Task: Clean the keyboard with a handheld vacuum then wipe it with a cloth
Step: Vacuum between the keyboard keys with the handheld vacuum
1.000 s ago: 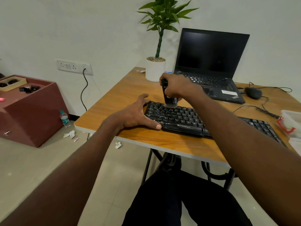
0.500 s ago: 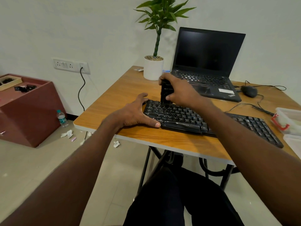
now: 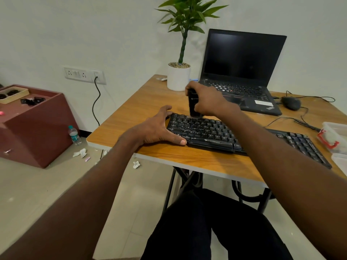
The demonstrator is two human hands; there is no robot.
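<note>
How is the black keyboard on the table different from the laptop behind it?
The keyboard lies flat and has no screen; the laptop stands open with a dark screen raised. The keyboard sits near the table's front edge, while the laptop sits farther back by the plant pot. A left hand rests on the keyboard's end; nothing touches the laptop. Both are black and have keys.

One keyboard (image 3: 234,136), one handheld vacuum (image 3: 192,105), one laptop (image 3: 242,72), one mouse (image 3: 291,103), one potted plant (image 3: 178,76), one water bottle (image 3: 74,135), two hands: left (image 3: 157,129), right (image 3: 205,99).
</note>
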